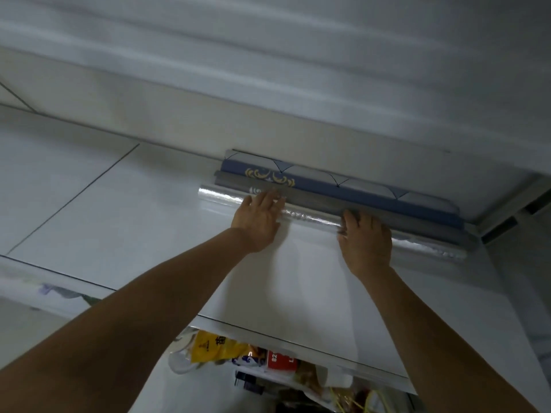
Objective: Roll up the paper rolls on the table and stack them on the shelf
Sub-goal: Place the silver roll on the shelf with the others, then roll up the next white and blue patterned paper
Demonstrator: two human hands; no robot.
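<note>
head view: the silver roll [313, 214] lies lengthwise on the white shelf [119, 204], at the front of a row of rolls packed against the back wall [268, 70]. just behind it and touching it lies a grey roll [387, 216], behind that a blue roll [343, 190] with a gold ornament, and hindmost, against the wall, a pale roll [298, 162] with thin dark diamond lines. a white sheet [298, 293] runs from the silver roll toward the person and over the shelf's front edge, its end curling below. under that edge, well below the silver roll, sit a yellow bag [214, 347] with dark print too blurred to read and a red label [281, 360] showing "82" and an "l".

both bare forearms reach up to the silver roll. the left hand [256, 217] lies flat on it near its left half, fingers straight and spread, tips reaching the grey roll; it presses and grasps nothing. the right hand [365, 241] rests on the roll further right, fingers laid over its top with the tips hidden on the far side, thumb against the near side; i cannot tell whether it clasps the roll or only presses it.
</note>
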